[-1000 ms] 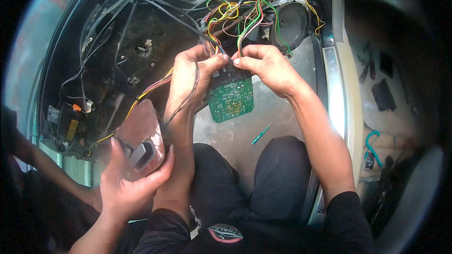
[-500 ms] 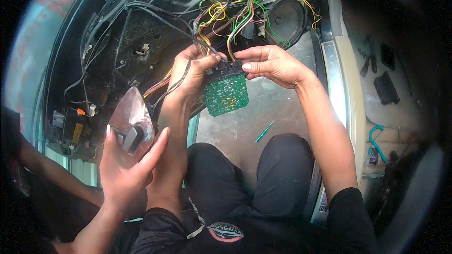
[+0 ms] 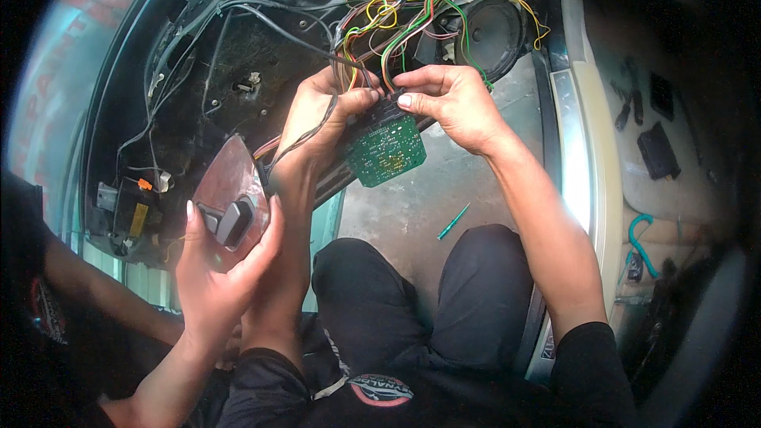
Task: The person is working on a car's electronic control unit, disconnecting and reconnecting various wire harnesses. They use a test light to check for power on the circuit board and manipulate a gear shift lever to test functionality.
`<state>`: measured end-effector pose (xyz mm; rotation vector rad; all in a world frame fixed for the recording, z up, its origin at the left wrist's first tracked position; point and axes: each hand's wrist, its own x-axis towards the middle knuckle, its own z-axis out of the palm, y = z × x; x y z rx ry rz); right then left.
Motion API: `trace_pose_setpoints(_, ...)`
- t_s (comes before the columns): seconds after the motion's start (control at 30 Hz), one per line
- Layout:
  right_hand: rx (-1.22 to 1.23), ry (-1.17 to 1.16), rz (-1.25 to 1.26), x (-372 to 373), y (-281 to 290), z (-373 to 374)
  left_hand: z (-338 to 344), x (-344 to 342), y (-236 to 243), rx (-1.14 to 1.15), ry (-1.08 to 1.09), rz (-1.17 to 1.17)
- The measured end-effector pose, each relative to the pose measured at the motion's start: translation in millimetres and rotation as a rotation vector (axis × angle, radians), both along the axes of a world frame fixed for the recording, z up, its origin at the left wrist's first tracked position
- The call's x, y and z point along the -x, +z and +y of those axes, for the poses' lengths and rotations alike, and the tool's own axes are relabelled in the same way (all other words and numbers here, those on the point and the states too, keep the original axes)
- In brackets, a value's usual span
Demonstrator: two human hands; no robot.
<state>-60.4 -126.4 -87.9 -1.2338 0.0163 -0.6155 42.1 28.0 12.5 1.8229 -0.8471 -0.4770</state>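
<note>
Between my hands hangs a green circuit board point(image 3: 387, 150), with a row of black wire connectors point(image 3: 382, 113) along its upper edge. My left hand point(image 3: 325, 111) is closed round the left end of this row, thumb on top. From the other side my right hand point(image 3: 452, 107) pinches a connector at the right end between thumb and fingers. Coloured wires point(image 3: 388, 20) run from the connectors up to the far edge; the exact seating is partly hidden by my fingers. At the left, a co-worker's hand point(image 3: 226, 261) holds a switch panel point(image 3: 234, 186) with dark buttons and wires.
Behind my hands stands a stripped black car door point(image 3: 214, 63) with loose cables and a round speaker point(image 3: 493, 30). A thin teal screwdriver point(image 3: 453, 220) lies on the floor above my knees. Pliers point(image 3: 630, 99) and a black box point(image 3: 658, 150) lie beyond the sill point(image 3: 590, 158).
The board has tilted slightly and sits a little higher, with both hands still at its connectors. The co-worker's hand and switch panel have shifted slightly right.
</note>
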Motion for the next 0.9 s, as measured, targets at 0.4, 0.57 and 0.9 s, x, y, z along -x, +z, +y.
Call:
trace_pose_setpoints(0.4,-0.016,-0.108,-0.033,-4,3,22,3,-1,-1,-0.002,0.016,-0.003)
trace_pose_setpoints(0.57,-0.019,-0.084,0.004,-5,2,22,3,-2,-5,0.013,0.017,0.001)
trace_pose_setpoints(0.9,0.009,-0.026,-0.036,-6,-1,12,3,-7,-11,0.01,0.04,0.01)
